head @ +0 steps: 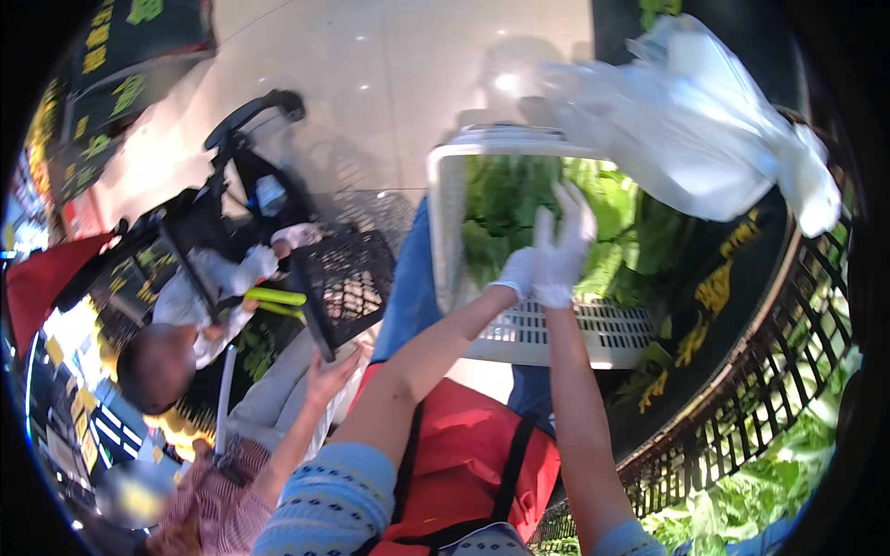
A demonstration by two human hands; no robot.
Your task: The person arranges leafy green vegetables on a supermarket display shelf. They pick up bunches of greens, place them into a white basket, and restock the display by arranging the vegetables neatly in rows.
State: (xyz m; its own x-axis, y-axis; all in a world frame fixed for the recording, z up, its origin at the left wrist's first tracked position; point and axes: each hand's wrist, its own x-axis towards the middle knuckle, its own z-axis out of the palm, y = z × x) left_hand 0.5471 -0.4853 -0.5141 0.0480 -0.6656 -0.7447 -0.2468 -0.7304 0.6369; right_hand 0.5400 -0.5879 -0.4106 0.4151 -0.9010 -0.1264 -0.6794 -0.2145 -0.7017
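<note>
My hands, both in white gloves, meet above a white plastic crate of leafy green vegetables. My left hand (519,271) lies against my right hand near its wrist. Part of it is covered, so its grip is unclear. My right hand (571,233) reaches farther over the crate with fingers stretched out and apart, and nothing shows in it. Dark leafy greens (511,201) fill the left side of the white crate (438,229); lighter green leaves (605,201) lie on the right. The crate's near wall is slotted.
A translucent plastic bag (685,132) overhangs the crate's far right corner. At right, a black mesh rail (737,424) edges a display of leafy vegetables (751,479). On the left are a person's hand (334,375), a black plastic basket (348,278) and a stroller (243,167) with a seated child (208,278).
</note>
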